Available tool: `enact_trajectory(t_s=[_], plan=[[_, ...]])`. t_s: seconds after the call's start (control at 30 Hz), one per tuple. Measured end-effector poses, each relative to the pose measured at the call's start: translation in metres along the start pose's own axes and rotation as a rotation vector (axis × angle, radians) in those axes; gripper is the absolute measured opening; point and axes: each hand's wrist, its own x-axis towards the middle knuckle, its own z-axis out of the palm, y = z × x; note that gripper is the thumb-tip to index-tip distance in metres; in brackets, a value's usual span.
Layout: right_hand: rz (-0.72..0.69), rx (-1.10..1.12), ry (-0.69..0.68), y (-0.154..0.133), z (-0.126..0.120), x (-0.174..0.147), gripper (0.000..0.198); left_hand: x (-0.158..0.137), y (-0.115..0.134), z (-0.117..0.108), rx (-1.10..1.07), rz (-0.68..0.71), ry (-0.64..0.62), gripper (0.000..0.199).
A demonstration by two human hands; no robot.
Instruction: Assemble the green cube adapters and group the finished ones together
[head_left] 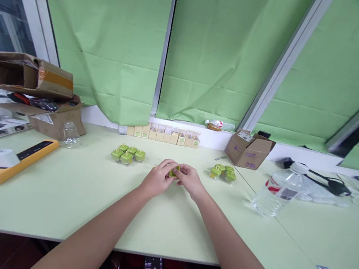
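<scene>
Over the middle of the pale table, my left hand (pixel 159 179) and my right hand (pixel 189 179) meet with fingers closed around one small green-topped container (pixel 173 172). Fingers cover most of it, so its lower part is hidden. To the left stands a group of several small clear containers with green lids (pixel 126 157), each with a loop on top. On the right sits another group of similar green-lidded containers (pixel 221 171). Behind my hands, a row of small tan boxes (pixel 170 136) lines the back edge of the table.
Cardboard boxes (pixel 56 118) are stacked at the left, near a clear jar (pixel 71 136) and a yellow power strip (pixel 35 153). An open carton (pixel 248 150), a large plastic bottle (pixel 279 190) and black cables (pixel 331 184) occupy the right. A phone (pixel 152 267) shows below the front edge.
</scene>
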Motion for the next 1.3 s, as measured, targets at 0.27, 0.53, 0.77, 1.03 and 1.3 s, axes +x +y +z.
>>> enact_trajectory(t_s=[0.27,0.53,0.77,1.03,1.3], plan=[[0.011,-0.011,-0.058,0.002,-0.005,0.0,0.032,-0.002,0.001,0.005,-0.038,0.02,-0.036,0.045],[0.076,0.058,-0.064,0.003,-0.008,0.001,0.035,0.0,0.006,0.002,-0.088,-0.024,-0.037,0.039],[0.181,0.32,-0.116,-0.008,-0.009,-0.003,0.033,0.003,0.002,0.003,-0.296,-0.164,0.032,0.052],[0.197,0.436,-0.179,-0.01,-0.008,-0.005,0.03,0.009,-0.017,0.002,-0.913,-0.675,-0.113,0.033],[0.104,0.446,-0.176,-0.01,-0.005,-0.005,0.034,0.009,-0.008,-0.002,-1.015,-0.736,-0.05,0.027]])
